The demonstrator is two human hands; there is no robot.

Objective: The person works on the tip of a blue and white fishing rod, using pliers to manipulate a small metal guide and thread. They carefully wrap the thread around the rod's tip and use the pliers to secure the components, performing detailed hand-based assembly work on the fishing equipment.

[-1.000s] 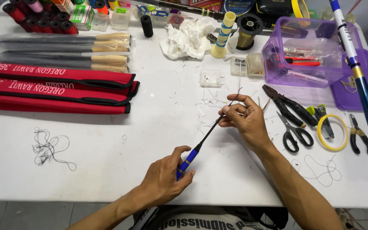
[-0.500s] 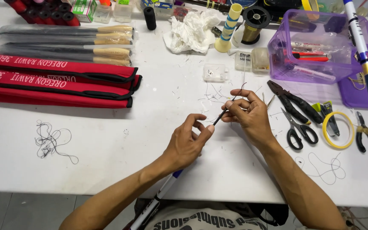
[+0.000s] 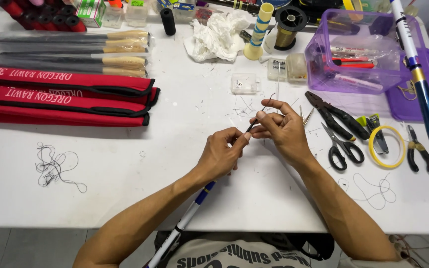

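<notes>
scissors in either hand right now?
No. The scissors lie on the table, right of the right hand; both it and the left hand pinch a thin rod.

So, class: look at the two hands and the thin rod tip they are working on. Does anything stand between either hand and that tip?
Nothing visible does. The left hand already pinches the thin rod tip, and the right hand grips it just beyond. The scissors and pliers lie off to the right on the white table, apart from both hands.
</notes>
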